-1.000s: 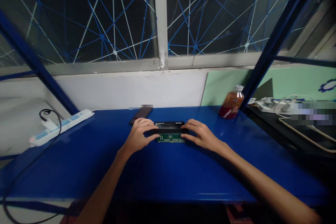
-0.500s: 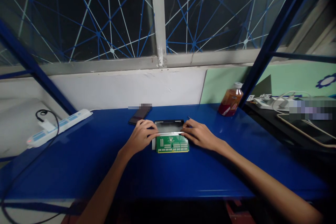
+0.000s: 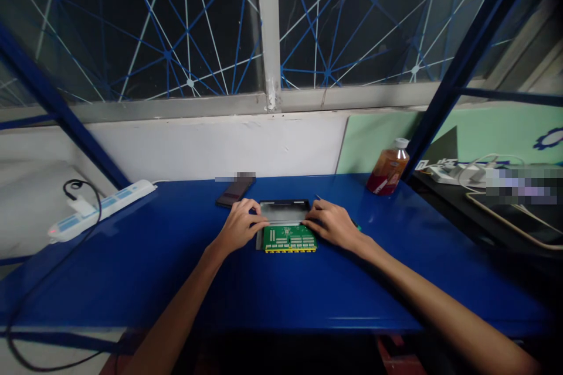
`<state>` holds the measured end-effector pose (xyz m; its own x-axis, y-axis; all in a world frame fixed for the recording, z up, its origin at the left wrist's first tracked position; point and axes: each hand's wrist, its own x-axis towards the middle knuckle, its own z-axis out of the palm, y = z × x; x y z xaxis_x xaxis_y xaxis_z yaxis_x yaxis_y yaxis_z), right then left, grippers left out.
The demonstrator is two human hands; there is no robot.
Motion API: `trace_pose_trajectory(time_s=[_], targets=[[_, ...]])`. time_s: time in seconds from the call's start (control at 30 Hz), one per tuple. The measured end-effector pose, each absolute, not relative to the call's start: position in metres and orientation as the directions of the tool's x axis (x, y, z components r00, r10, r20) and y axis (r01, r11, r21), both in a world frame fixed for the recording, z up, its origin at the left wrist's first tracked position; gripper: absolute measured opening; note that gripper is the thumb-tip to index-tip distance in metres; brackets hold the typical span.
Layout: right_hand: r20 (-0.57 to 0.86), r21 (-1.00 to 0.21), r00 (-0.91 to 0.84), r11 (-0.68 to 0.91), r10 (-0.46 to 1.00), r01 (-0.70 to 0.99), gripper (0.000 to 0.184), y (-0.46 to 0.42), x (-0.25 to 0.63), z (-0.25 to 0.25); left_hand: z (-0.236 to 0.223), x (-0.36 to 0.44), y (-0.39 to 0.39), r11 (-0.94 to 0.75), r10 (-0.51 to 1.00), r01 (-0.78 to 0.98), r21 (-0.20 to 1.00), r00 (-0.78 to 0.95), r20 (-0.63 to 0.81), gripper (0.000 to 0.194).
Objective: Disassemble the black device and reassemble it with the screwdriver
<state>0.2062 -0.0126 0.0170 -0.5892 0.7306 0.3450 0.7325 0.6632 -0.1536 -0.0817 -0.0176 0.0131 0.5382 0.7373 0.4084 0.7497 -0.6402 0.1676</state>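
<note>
A green circuit board (image 3: pixel 290 237) with white markings lies near the middle of the blue table, a row of yellow parts along its near edge. Behind it is a grey, black-rimmed casing (image 3: pixel 285 211). At the left end of the strip between board and casing, my left hand (image 3: pixel 241 222) is closed in a pinch. My right hand (image 3: pixel 334 224) pinches the opposite end. The fingers cover both ends, so the exact contact is partly hidden. Beneath my right hand lies a slim tool (image 3: pixel 358 227) with a green end, mostly covered.
A dark phone (image 3: pixel 236 190) lies behind my left hand. At the left is a white power strip (image 3: pixel 103 211) with a black cable. A drink bottle (image 3: pixel 389 167) stands at the back right, near a blue frame post. White cables (image 3: pixel 477 173) lie further right.
The circuit board's tilt has changed slightly, and more of its yellow near edge shows. Both hands keep their pinch at the ends. More of the tool's green end is visible.
</note>
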Motion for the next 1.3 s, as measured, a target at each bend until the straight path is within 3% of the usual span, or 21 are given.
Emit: trace_pose_trajectory(time_s=[0.3, 0.47, 0.57, 0.63, 0.73, 0.87, 1.03, 1.13, 1.23, 1.3], targets=[[0.391, -0.118, -0.532, 0.614, 0.751, 0.780, 0.033, -0.008, 0.208, 0.017, 0.008, -0.081, -0.012, -0.613, 0.745, 0.774, 0.159, 0.499, 0.443, 0.015], [0.388, -0.123, -0.308, 0.380, 0.869, 0.917, 0.038, 0.003, 0.239, 0.037, 0.009, -0.080, -0.013, -0.607, 0.754, 0.767, 0.208, 0.474, 0.455, 0.014], [0.194, -0.120, -0.215, 0.241, 0.957, 0.963, 0.048, 0.011, 0.264, 0.042, 0.010, -0.079, -0.013, -0.606, 0.761, 0.757, 0.244, 0.462, 0.456, 0.011], [-0.045, -0.149, -0.263, 0.254, 0.964, 0.956, 0.050, 0.015, 0.277, 0.043, 0.010, -0.078, -0.013, -0.606, 0.763, 0.751, 0.261, 0.456, 0.459, 0.010], [-0.161, -0.173, -0.327, 0.300, 0.931, 0.938, 0.042, 0.017, 0.286, 0.041, 0.010, -0.077, -0.014, -0.601, 0.767, 0.750, 0.277, 0.444, 0.464, 0.009], [-0.071, -0.204, -0.312, 0.292, 0.947, 0.934, 0.030, 0.018, 0.285, 0.043, 0.010, -0.075, -0.014, -0.598, 0.771, 0.750, 0.281, 0.443, 0.458, 0.009], [0.164, -0.479, -0.304, 0.345, 0.938, 0.807, 0.030, 0.018, 0.285, 0.054, 0.009, -0.072, -0.014, -0.595, 0.776, 0.757, 0.271, 0.454, 0.437, 0.011], [0.377, -0.642, -0.225, 0.429, 0.899, 0.635, 0.037, 0.012, 0.279, 0.062, 0.011, -0.070, -0.016, -0.591, 0.775, 0.758, 0.276, 0.439, 0.454, 0.011], [0.422, -0.805, -0.213, 0.473, 0.881, 0.358, 0.037, 0.001, 0.265, 0.070, 0.017, -0.062, -0.018, -0.606, 0.766, 0.725, 0.328, 0.420, 0.486, 0.013], [0.441, -0.846, -0.195, 0.479, 0.876, 0.235, 0.034, -0.005, 0.253, 0.074, 0.025, -0.052, -0.018, -0.632, 0.759, 0.676, 0.379, 0.443, 0.476, 0.013]])
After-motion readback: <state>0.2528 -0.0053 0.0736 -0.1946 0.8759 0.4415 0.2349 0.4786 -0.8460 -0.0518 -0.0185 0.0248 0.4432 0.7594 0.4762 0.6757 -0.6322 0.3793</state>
